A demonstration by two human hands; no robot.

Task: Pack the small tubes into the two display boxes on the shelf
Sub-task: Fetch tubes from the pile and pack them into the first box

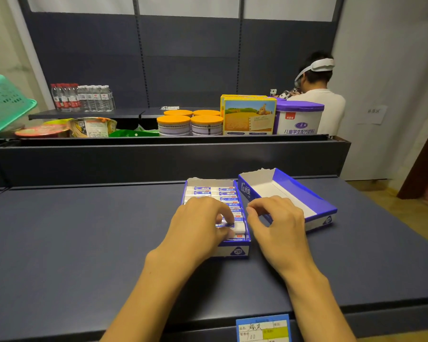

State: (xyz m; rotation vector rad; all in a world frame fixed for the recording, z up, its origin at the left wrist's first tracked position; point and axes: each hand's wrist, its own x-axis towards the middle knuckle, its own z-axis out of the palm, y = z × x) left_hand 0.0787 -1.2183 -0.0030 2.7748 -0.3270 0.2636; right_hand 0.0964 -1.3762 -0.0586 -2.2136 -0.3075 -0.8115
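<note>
Left hand (203, 220) pinches one tube (237, 227) at the near end of the nearly full left box (235, 251). Right hand (274, 218) hovers loosely curled, empty, between boxes. Right box (306, 193) empty. Next, probably: seat this tube flat, then start on the right box.

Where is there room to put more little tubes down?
The right display box is bare inside. The dark shelf is free left of the left display box and nearer you. That left box is crowded with small tubes, and both hands hover there.
</note>
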